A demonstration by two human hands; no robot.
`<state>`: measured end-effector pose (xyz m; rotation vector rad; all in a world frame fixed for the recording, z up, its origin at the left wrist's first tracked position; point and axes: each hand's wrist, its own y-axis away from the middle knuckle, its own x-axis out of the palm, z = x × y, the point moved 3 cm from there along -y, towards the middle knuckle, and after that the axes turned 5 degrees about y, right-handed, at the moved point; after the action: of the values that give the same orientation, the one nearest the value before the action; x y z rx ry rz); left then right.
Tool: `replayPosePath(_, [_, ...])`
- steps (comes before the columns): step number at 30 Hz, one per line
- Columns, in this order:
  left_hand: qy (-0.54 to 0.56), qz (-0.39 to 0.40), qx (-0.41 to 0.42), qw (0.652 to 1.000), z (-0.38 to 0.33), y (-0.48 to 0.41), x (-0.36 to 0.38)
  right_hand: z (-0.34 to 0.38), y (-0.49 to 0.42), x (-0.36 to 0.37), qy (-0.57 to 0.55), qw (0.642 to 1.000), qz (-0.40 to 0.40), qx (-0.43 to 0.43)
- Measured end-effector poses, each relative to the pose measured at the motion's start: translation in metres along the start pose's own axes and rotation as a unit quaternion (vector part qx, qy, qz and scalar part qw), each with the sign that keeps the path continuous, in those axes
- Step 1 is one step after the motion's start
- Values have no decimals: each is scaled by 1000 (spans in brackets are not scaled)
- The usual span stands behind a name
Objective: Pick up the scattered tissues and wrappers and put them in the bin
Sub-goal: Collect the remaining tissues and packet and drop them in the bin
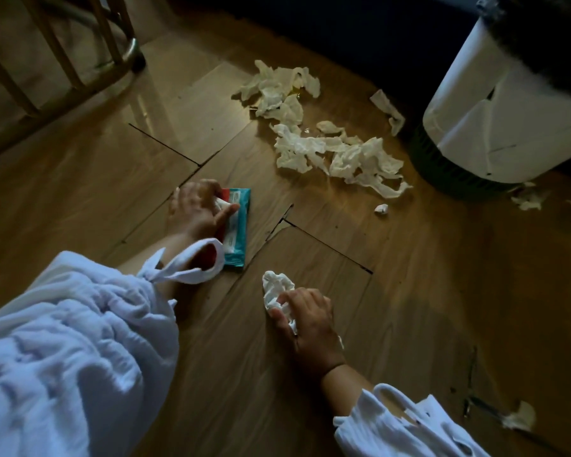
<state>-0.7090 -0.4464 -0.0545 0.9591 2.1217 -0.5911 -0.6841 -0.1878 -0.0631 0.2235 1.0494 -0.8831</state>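
Your right hand (310, 321) is clenched round 1 crumpled tissue (276, 283), bunching it for carrying. Your left hand (197, 209) grips the teal wrapper (239, 225), apparently to lift it toward the bin (508, 120).

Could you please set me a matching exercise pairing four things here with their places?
Things:
1. teal and red flat plastic wrapper
2. crumpled white paper tissue
3. long pile of torn cream tissues
4. round bin with white liner

Places:
A. top right of the view
B. gripped by the left hand
C. gripped by the right hand
D. mid-floor, untouched

Pairs: 1-B, 2-C, 3-D, 4-A.
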Motion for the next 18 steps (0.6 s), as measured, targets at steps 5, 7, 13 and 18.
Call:
replayPosePath(5, [-108,16,1,994,-5,12,-2,1,-2,-1,2,1000,-8,-8])
replayPosePath(7, [-110,27,-28,993,-6,18,-5,0,-3,-1,6,1000,-12,-3])
replayPosePath(13, [-19,59,-74,995,-30,33,-15,-12,-16,-19,-42,998,3,35])
replayPosePath(18, [162,104,-80,978,-66,9,-19,-64,-65,-112,-70,992,-58,82])
